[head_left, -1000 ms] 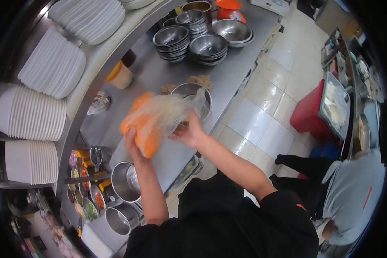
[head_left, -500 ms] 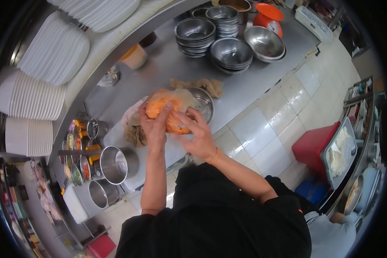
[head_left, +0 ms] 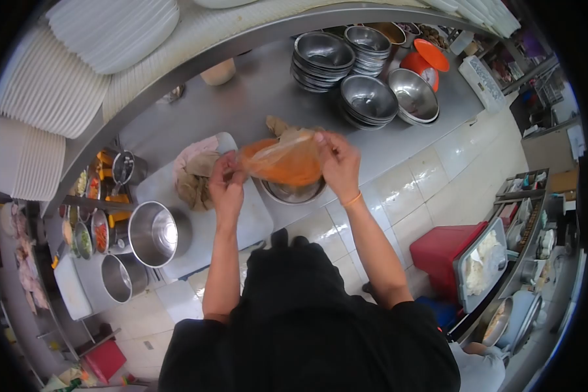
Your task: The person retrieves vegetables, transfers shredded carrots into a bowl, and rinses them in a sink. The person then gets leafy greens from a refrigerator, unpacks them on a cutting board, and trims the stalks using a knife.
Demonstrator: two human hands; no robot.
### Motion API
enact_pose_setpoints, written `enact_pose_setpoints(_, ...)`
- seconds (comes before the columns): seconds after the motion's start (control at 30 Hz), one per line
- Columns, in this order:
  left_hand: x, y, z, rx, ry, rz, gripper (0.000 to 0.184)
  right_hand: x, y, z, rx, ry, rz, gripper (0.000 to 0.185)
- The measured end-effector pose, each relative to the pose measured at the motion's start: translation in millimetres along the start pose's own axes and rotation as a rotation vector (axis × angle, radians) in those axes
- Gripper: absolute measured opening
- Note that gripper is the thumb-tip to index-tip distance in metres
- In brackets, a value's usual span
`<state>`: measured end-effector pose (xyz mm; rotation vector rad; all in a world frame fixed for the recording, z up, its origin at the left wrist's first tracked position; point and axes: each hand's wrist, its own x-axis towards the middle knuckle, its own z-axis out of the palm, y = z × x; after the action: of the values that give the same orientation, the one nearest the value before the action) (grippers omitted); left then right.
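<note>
Stretched between my two hands is a clear plastic bag with orange contents, too blurred to name. My left hand pinches its left edge, and my right hand grips the opposite upper corner. Under the bag sits a metal bowl, mostly covered from view. Beside my left hand, a crumpled brown cloth and a pinkish cloth lie on a white cutting board. Part of another tan cloth shows behind the bag.
Stacked metal bowls stand at the back right, near an orange scale. Deep steel pots and small containers of chopped ingredients are at left. White plates fill the overhead shelf. A red bin stands on the floor at right.
My hands have moved apart, from cupping the bundled orange bag to holding it spread out by its edges. The view has shifted, with the bag now over the metal bowl.
</note>
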<state>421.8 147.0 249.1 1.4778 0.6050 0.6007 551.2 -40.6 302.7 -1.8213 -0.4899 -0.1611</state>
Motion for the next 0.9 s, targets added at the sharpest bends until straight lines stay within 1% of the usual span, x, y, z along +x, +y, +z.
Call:
enact_pose_setpoints(0.03, 2, 0, 2, 0.137, 0.018, 0.072, 0.042, 6, 10, 1, 0.071, -0.023, 0.079, 0.021)
enact_pose_setpoints(0.07, 4, 0, 8, 0.239, 0.002, 0.106, 0.049, 11, 20, 3, 0.143, -0.046, 0.158, 0.023)
enact_pose_setpoints(0.1, 11, -12, 10, 0.218, -0.064, 0.105, 0.047, 16, 25, 2, 0.215, -0.068, 0.233, 0.025)
enact_pose_setpoints(0.17, 26, -42, 11, 0.179, -0.186, 0.114, 0.043, 24, 23, 0, 0.234, -0.068, 0.250, 0.027)
enact_pose_setpoints(0.27, 34, -26, 7, 0.391, -0.250, 0.116, 0.034, 31, 20, -5, 0.248, -0.066, 0.251, 0.028)
enact_pose_setpoints(0.37, 31, -17, 11, 0.041, -0.292, -0.068, 0.025, 31, 15, -17, 0.319, -0.045, 0.304, 0.029)
enact_pose_setpoints(0.4, 31, -10, 12, 0.011, -0.322, -0.063, 0.026, 33, 13, -21, 0.356, -0.035, 0.329, 0.029)
enact_pose_setpoints(0.47, 28, 10, 13, -0.042, -0.385, -0.053, 0.026, 34, 8, -28, 0.393, -0.002, 0.290, 0.028)
enact_pose_setpoints(0.57, 24, 49, 19, -0.166, -0.387, 0.042, 0.027, 40, -10, -39, 0.499, 0.015, 0.233, 0.027)
enact_pose_setpoints(0.7, 19, 101, 30, -0.104, -0.441, 0.150, 0.026, 48, -46, -46, 0.585, -0.006, 0.224, 0.026)
enact_pose_setpoints(0.8, 11, 137, 59, -0.043, -0.421, 0.212, 0.024, 49, -72, -36, 0.681, -0.142, 0.139, 0.026)
enact_pose_setpoints(0.9, 18, 159, 77, -0.005, -0.415, 0.281, 0.021, 50, -80, -30, 0.838, -0.242, 0.076, 0.037)
